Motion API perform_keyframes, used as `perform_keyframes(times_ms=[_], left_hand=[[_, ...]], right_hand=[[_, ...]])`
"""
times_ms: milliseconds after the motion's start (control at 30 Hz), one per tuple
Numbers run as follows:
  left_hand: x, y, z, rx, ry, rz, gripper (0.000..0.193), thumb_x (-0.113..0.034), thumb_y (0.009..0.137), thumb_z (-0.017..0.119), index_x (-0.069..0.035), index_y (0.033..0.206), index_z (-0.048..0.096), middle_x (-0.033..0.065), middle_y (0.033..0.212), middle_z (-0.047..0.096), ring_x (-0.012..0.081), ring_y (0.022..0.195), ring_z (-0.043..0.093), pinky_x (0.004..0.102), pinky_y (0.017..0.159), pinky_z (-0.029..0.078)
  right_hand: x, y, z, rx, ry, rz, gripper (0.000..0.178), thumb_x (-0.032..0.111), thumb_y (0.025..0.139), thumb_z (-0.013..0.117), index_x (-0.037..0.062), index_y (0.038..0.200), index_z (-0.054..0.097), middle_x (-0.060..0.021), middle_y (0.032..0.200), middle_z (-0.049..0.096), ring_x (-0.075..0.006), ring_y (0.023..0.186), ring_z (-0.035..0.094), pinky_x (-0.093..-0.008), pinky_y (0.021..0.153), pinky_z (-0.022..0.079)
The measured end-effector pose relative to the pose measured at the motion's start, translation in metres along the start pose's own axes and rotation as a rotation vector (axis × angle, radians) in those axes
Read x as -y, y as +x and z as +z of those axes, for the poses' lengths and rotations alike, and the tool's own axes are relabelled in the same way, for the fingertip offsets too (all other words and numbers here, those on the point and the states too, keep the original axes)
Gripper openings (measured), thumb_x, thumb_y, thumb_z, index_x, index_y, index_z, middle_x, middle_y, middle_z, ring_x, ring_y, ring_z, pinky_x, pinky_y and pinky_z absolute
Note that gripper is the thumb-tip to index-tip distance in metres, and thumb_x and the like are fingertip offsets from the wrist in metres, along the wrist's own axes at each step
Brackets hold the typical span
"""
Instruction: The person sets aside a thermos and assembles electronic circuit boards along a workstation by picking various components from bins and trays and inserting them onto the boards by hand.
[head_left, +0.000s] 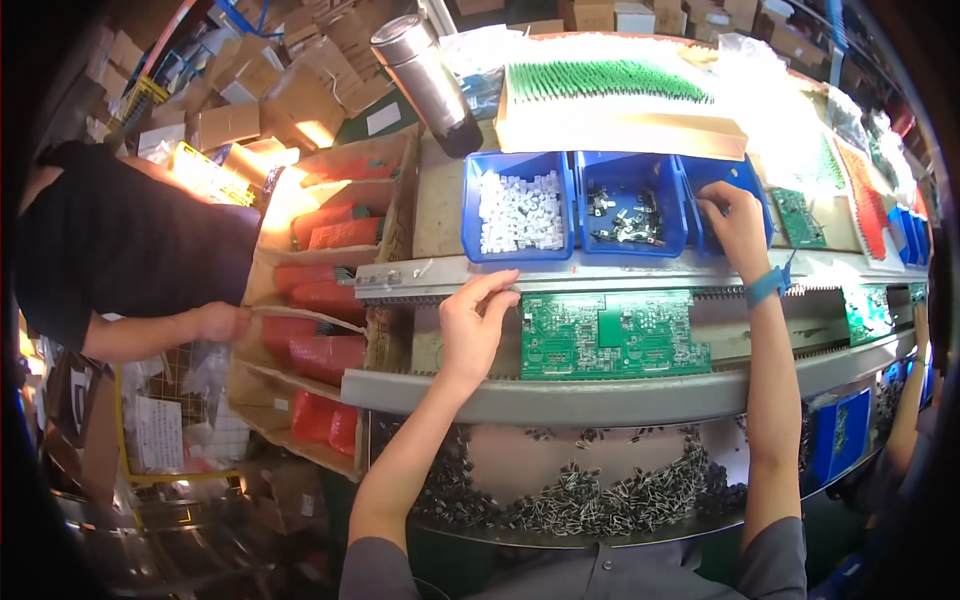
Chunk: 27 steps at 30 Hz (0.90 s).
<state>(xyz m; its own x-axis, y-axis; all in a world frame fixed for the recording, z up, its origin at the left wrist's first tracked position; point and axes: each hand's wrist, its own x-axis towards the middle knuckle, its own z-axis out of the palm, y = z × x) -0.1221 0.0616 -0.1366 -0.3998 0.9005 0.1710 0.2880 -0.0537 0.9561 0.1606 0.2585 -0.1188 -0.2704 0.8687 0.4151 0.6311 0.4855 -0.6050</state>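
My left hand [470,325] hovers at the left end of a green circuit board [610,345] on the rail track. Its thumb and forefinger are closed together at the tips; anything between them is too small to make out. My right hand [738,225], with a blue strap [768,286] at the wrist, reaches into the right-hand blue bin [690,190]. Its fingers are pinched, and what they grip is hidden. Beside that bin, another blue bin [632,248] holds small dark and metallic parts. The leftmost blue bin [470,220] is filled with white connectors [520,212].
Loose black parts with wire leads [600,500] lie in the tray before me. A steel flask [425,85] stands behind the bins, beside a box of green parts [620,130]. At left, a person [130,240] touches a carton [400,215] of red-wrapped packs. Another arm [908,400] shows at far right.
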Motion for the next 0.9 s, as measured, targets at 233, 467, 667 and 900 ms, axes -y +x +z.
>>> perform_keyframes(times_ms=[233,467,667,900], left_hand=[[0.002,-0.001,0.001,-0.074,-0.015,0.008,0.021,0.009,0.082,0.06,0.004,0.102,0.067,0.0072,0.089,0.065,0.0113,0.079,0.061,0.023,0.074,0.05],[-0.003,0.002,-0.005,0.01,0.098,0.097,0.024,0.008,0.083,0.06,0.002,0.106,0.067,0.0066,0.089,0.065,0.0098,0.079,0.059,0.0227,0.074,0.049],[-0.007,0.003,0.001,-0.108,0.105,0.119,0.022,0.009,0.08,0.06,0.002,0.1,0.068,0.0098,0.084,0.066,0.0139,0.072,0.061,0.0244,0.065,0.047],[-0.007,-0.001,0.001,-0.06,0.128,0.132,0.022,0.008,0.083,0.057,0.004,0.103,0.067,0.0066,0.085,0.063,0.0108,0.076,0.058,0.0215,0.071,0.047]], right_hand=[[0.006,-0.002,0.003,-0.034,0.024,-0.064,0.013,0.005,0.079,0.064,-0.0023,0.089,0.066,-0.0134,0.077,0.067,-0.0216,0.069,0.063,-0.0309,0.067,0.048],[0.009,0.0,0.002,-0.056,0.053,-0.061,0.013,0.005,0.079,0.064,-0.0026,0.089,0.065,-0.0124,0.077,0.066,-0.0188,0.068,0.061,-0.0294,0.067,0.048],[0.007,0.001,-0.011,-0.108,0.074,-0.051,0.012,0.006,0.081,0.064,-0.0011,0.09,0.067,-0.0069,0.078,0.068,-0.0135,0.069,0.059,-0.0268,0.065,0.046],[0.043,-0.011,-0.045,-0.121,0.405,0.096,0.01,0.004,0.084,0.065,0.0023,0.093,0.061,-0.0008,0.08,0.063,-0.0062,0.074,0.055,-0.0205,0.07,0.042]])
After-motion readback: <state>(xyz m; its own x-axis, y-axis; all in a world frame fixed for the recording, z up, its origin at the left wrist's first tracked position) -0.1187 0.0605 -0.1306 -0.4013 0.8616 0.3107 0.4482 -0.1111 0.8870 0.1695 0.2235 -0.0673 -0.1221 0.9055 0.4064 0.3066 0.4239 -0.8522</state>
